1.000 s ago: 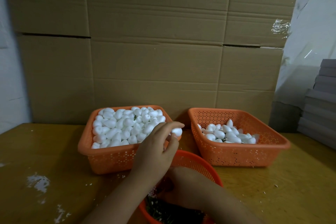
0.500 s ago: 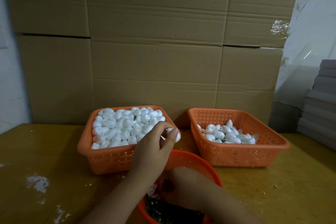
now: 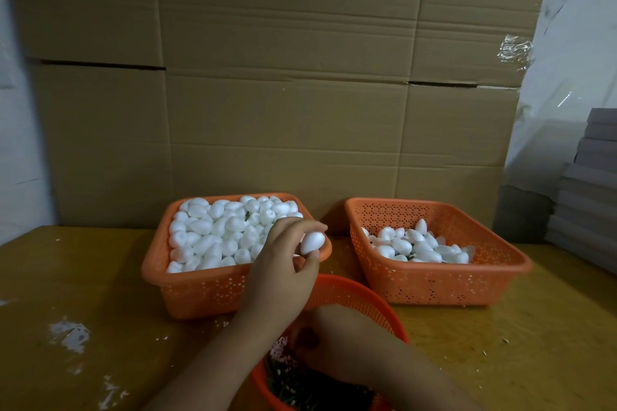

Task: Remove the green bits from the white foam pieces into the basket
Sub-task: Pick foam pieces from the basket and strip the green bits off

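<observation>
1. The left hand pinches one white foam piece between thumb and fingertips, raised over the near right corner of the full rectangular basket.
2. The right hand sits low inside the round basket, where dark green bits lie; its fingers look curled, but whether they hold anything I cannot tell.
3. The foam is probably very light, dentable and crumbly, judging by the white crumbs on the bench. A gentle grip across its widest part seems best.
4. A second rectangular basket to the right holds fewer foam pieces.
</observation>
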Demonstrator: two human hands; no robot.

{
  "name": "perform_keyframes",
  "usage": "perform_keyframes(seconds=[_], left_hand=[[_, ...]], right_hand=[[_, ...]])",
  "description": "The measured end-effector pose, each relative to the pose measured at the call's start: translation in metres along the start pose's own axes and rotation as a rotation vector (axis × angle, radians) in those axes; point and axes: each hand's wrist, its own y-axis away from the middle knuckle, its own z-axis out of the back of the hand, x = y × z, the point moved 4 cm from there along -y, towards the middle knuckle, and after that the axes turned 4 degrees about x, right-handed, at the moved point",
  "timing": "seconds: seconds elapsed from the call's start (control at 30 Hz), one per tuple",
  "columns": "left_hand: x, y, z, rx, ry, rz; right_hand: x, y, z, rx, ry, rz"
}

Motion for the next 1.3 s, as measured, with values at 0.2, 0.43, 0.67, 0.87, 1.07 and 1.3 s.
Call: perform_keyframes(seconds=[0.2, 0.43, 0.67, 0.87, 1.07, 1.3], left_hand=[[0.008, 0.0, -0.003, 0.028, 0.095, 0.154], [0.001, 0.0, 0.0, 0.019, 0.157, 0.112], [0.006, 0.0, 0.005, -0.058, 0.255, 0.16], [0.0, 0.0, 0.01, -0.106, 0.331, 0.196], [0.002, -0.002, 0.008, -0.088, 0.256, 0.229], [-0.002, 0.0, -0.002, 0.112, 0.141, 0.104]], right_hand=[[0.001, 0.0, 0.0, 0.006, -0.004, 0.004], [0.001, 0.0, 0.001, -0.002, -0.02, 0.01], [0.001, -0.001, 0.012, -0.152, -0.134, 0.017], [-0.01, 0.001, 0.029, -0.372, -0.482, -0.113], [-0.025, 0.009, 0.047, -0.649, -0.993, -0.144], [-0.029, 0.011, 0.05, -0.776, -1.129, -0.145]])
